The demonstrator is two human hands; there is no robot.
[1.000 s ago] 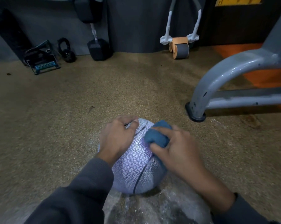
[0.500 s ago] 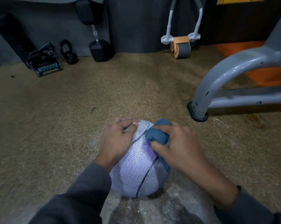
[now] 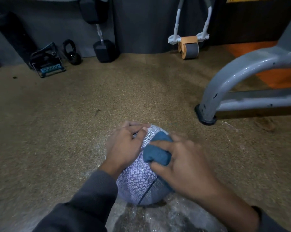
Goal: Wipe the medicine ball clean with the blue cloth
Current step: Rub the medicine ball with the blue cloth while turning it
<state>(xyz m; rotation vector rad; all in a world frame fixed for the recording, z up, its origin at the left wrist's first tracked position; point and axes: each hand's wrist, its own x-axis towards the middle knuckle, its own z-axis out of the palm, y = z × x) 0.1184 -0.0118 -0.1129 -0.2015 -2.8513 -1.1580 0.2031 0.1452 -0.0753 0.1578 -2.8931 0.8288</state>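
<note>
Sleeves: dark grey sleeve (image 3: 84,203) covered the left forearm nearest the camera.
Medicine ball: the pale patterned medicine ball (image 3: 138,180) sat on the speckled floor (image 3: 74,123), low in the centre, between both hands.
Left hand: the left hand (image 3: 124,146) lay flat, fingers spread, pressed on the ball's left upper side.
Right hand: the right hand (image 3: 183,166) was closed around the bunched blue cloth (image 3: 157,152), pressing it on the ball's top right.
Frame: a grey metal frame (image 3: 233,77) stood right, apart.
Wall: a dumbbell (image 3: 103,46), kettlebell (image 3: 72,52) and ab roller (image 3: 189,47) stood farthest.
</note>
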